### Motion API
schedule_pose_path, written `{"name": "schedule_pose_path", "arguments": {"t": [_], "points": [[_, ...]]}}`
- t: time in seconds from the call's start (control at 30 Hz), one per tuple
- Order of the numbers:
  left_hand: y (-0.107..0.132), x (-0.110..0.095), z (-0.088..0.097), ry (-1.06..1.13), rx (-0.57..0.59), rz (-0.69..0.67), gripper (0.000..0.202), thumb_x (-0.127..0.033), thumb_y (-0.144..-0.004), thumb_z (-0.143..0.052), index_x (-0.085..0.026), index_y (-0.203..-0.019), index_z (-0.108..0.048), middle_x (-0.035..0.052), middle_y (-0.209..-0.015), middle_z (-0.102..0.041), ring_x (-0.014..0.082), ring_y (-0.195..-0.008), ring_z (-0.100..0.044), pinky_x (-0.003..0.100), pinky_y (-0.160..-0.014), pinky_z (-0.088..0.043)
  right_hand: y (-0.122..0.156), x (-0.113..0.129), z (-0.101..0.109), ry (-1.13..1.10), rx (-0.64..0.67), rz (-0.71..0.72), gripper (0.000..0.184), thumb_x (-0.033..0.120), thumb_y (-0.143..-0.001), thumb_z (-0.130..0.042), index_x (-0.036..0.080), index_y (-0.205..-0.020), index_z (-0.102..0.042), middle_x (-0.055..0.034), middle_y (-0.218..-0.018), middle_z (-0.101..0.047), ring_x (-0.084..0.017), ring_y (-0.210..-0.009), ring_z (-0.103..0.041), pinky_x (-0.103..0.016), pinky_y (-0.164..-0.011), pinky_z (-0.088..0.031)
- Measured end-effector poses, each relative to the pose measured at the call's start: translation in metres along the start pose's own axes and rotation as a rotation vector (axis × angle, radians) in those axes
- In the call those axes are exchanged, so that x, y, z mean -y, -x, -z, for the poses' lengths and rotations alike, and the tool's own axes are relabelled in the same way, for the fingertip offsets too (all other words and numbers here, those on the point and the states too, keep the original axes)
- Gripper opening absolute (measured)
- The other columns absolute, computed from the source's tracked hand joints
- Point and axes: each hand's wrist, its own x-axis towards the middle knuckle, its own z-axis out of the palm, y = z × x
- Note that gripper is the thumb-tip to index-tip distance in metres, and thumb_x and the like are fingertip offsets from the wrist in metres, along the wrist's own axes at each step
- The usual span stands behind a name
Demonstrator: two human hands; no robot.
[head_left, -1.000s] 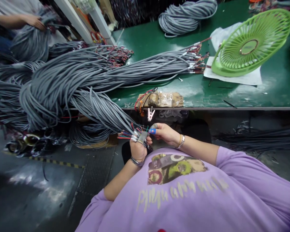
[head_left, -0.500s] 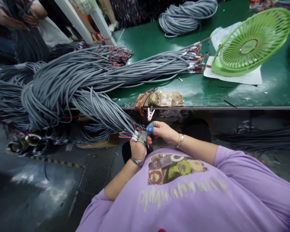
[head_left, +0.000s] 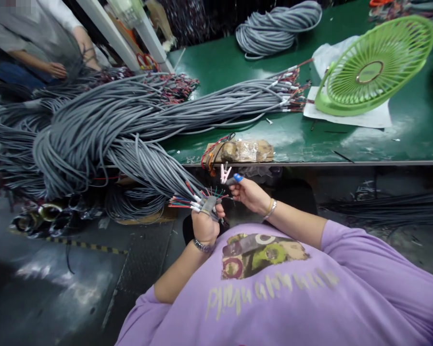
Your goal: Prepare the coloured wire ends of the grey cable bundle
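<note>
My left hand is closed round the ends of several grey cables, whose coloured wire tips fan out above my taped thumb. The cables run up and left into a big grey bundle that hangs off the green table. My right hand is just to the right of the tips, fingers curled, with a blue cover and a grey cover on two fingertips. It pinches near the wire tips; what it holds is too fine to make out.
A green fan grille lies on white paper at the right of the table. A coiled grey cable sits at the back. A taped wooden block with clips sits at the table edge. Another person's arms handle cables at the far left.
My right hand has moved up and a little right, away from my left hand. The wire tips have spread. The person at far left has shifted their arms over the cables.
</note>
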Motion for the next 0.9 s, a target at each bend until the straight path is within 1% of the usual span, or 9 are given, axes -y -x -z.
{"name": "schedule_pose_path", "arguments": {"t": [0.07,0.17,0.23,0.3,0.47,0.57,0.67,0.8,0.9], "points": [[0.001,-0.005,-0.005,0.017,0.027,0.008,0.027,-0.033,-0.060,-0.078,-0.016,-0.068,-0.058,-0.0039,-0.049,-0.060,0.0074,-0.037,-0.051,0.017,-0.036,-0.039,-0.007,0.008,0.002,-0.009,0.007,-0.036,0.036,0.052,-0.083,-0.064,0.016,-0.078,-0.060,-0.0006,-0.071,-0.061,-0.007,-0.054,-0.049,-0.020,-0.051,-0.042],[0.000,-0.007,-0.013,0.013,0.049,0.014,0.026,-0.032,-0.061,-0.077,-0.017,-0.067,-0.057,-0.0039,-0.048,-0.060,0.0075,-0.038,-0.052,0.017,-0.037,-0.039,-0.016,0.016,0.000,0.055,0.108,-0.048,0.044,0.058,-0.084,-0.061,0.015,-0.079,-0.062,-0.0020,-0.072,-0.060,-0.007,-0.054,-0.047,-0.020,-0.050,-0.040],[-0.002,-0.005,-0.017,-0.008,0.057,0.013,0.027,-0.034,-0.061,-0.077,-0.016,-0.066,-0.057,-0.0039,-0.047,-0.059,0.0076,-0.038,-0.052,0.017,-0.037,-0.039,-0.020,0.017,-0.004,0.101,0.176,0.004,0.047,0.061,-0.080,-0.064,0.014,-0.079,-0.064,-0.0012,-0.070,-0.059,-0.007,-0.053,-0.044,-0.020,-0.050,-0.037],[-0.004,-0.002,-0.019,-0.019,0.059,0.007,0.027,-0.034,-0.062,-0.077,-0.016,-0.066,-0.058,-0.0037,-0.048,-0.060,0.0071,-0.038,-0.052,0.016,-0.037,-0.039,-0.024,0.015,-0.008,0.121,0.204,0.086,0.050,0.065,-0.076,-0.066,0.014,-0.079,-0.064,0.0002,-0.067,-0.056,-0.007,-0.053,-0.041,-0.021,-0.051,-0.036],[-0.008,0.001,-0.021,-0.023,0.045,0.028,0.028,-0.036,-0.062,-0.078,-0.015,-0.067,-0.060,-0.0035,-0.048,-0.060,0.0065,-0.037,-0.052,0.016,-0.038,-0.040,-0.035,0.003,-0.010,0.117,0.149,0.226,0.063,0.078,-0.071,-0.058,0.015,-0.073,-0.063,-0.0011,-0.066,-0.057,-0.009,-0.055,-0.041,-0.023,-0.052,-0.035],[-0.008,0.002,-0.021,-0.032,0.023,0.035,0.030,-0.036,-0.060,-0.079,-0.015,-0.065,-0.058,-0.0035,-0.047,-0.060,0.0070,-0.036,-0.052,0.016,-0.037,-0.040,-0.040,-0.001,-0.011,0.124,0.131,0.268,0.065,0.081,-0.069,-0.056,0.016,-0.069,-0.062,-0.0008,-0.064,-0.056,-0.009,-0.055,-0.040,-0.023,-0.052,-0.034],[-0.009,0.003,-0.020,-0.027,0.029,0.033,0.030,-0.036,-0.061,-0.079,-0.015,-0.067,-0.058,-0.0034,-0.047,-0.061,0.0071,-0.036,-0.052,0.017,-0.038,-0.041,-0.039,0.003,-0.013,0.092,0.150,0.215,0.064,0.080,-0.069,-0.058,0.016,-0.071,-0.063,0.0006,-0.061,-0.054,-0.008,-0.054,-0.039,-0.022,-0.052,-0.034],[-0.010,0.004,-0.019,-0.014,0.009,0.036,0.030,-0.035,-0.060,-0.079,-0.014,-0.068,-0.059,-0.0031,-0.049,-0.061,0.0067,-0.036,-0.052,0.016,-0.037,-0.040,-0.035,0.011,-0.019,-0.021,0.212,0.035,0.061,0.075,-0.071,-0.063,0.014,-0.077,-0.064,0.0000,-0.065,-0.057,-0.008,-0.052,-0.039,-0.023,-0.052,-0.035],[-0.010,0.004,-0.020,-0.024,-0.001,0.037,0.031,-0.036,-0.060,-0.079,-0.014,-0.067,-0.059,-0.0027,-0.050,-0.062,0.0067,-0.036,-0.052,0.016,-0.037,-0.040,-0.034,0.013,-0.025,-0.103,0.174,0.013,0.058,0.072,-0.069,-0.067,0.014,-0.075,-0.063,0.0015,-0.062,-0.054,-0.008,-0.051,-0.039,-0.022,-0.051,-0.034]]}}
